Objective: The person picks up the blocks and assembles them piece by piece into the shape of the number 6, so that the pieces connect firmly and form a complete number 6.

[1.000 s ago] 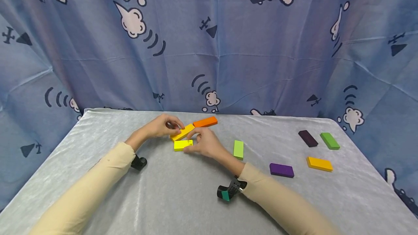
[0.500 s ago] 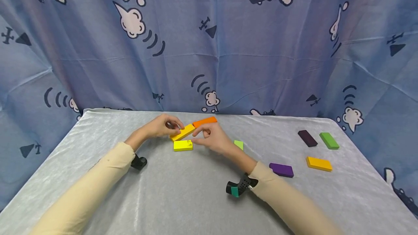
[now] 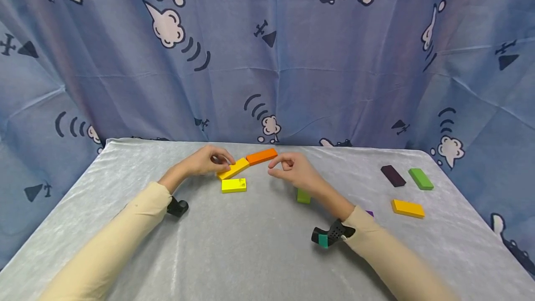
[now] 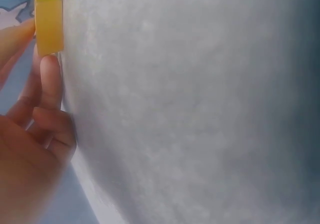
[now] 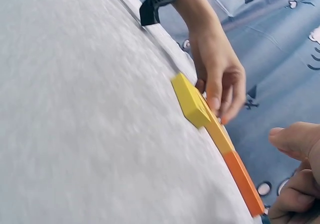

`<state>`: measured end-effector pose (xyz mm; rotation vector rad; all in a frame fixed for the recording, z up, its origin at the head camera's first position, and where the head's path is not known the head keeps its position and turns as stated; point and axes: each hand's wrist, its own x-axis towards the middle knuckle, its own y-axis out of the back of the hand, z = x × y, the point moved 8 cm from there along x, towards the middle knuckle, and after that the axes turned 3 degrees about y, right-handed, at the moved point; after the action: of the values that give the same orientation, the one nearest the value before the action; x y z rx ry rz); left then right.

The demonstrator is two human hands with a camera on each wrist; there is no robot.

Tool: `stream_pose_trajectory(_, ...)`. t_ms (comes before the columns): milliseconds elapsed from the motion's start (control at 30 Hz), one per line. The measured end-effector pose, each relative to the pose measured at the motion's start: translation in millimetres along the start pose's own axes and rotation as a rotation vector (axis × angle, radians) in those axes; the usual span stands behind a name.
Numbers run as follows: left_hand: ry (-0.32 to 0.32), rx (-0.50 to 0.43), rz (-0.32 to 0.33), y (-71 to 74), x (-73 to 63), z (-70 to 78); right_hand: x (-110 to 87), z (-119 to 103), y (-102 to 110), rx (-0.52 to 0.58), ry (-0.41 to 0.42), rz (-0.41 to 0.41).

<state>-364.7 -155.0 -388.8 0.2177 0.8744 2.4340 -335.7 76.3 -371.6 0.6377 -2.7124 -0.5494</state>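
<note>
In the head view my left hand (image 3: pixel 204 161) pinches an amber wooden block (image 3: pixel 239 166) that lies slantwise on the cloth. An orange block (image 3: pixel 262 156) touches its far end, together making a bent line. Just in front of the amber block lies a bright yellow block (image 3: pixel 233 186), its top bearing a small mark. My right hand (image 3: pixel 302 173) hovers to the right of these blocks, thumb and forefinger curved with a gap and nothing between them. Below it, a light green block (image 3: pixel 303 197) is partly hidden by the wrist. The right wrist view shows the left fingers at the amber block (image 5: pixel 218 134).
On the right side lie a black block (image 3: pixel 393 176), a green block (image 3: pixel 421 179) and another amber block (image 3: pixel 408 208). A purple block (image 3: pixel 369 213) is mostly covered by my right sleeve. A patterned blue curtain (image 3: pixel 234 50) hangs behind the grey cloth-covered table (image 3: pixel 234 245).
My right hand has let go of the bright yellow block and moved off to the right, now covering much of the light green and purple blocks. The left hand stays on the amber block.
</note>
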Motion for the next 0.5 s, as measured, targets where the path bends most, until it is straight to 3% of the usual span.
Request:
stream_pose_trajectory(333, -0.015, 0.014, -0.010, 1.3, 0.3, 2.7, -21.1, 4.5, 45.2, -0.062, -0.075, 0.038)
stream_pose_trajectory(500, -0.021, 0.009, -0.017, -0.8, -0.2, 3.4, -35.1, 8.7, 64.1, -0.075, -0.073, 0.062)
